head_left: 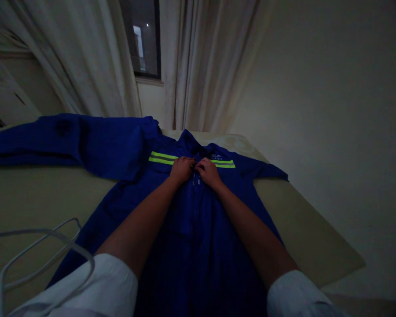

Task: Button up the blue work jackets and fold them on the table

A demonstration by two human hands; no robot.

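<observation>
A blue work jacket [112, 149] with yellow-green reflective stripes [161, 158] lies spread flat on a pale bed surface [300, 220], one sleeve stretched out to the left. My left hand [182, 169] and my right hand [208, 171] meet at the chest, just below the collar. Both have their fingers curled and pinched on the jacket's front placket, where the two front edges come together. What lies between the fingertips is too small to make out.
A white cable [36, 251] loops over the bed at the lower left. Pale curtains [198, 66] hang behind the bed on either side of a dark window [141, 35]. A plain wall [333, 110] runs along the right.
</observation>
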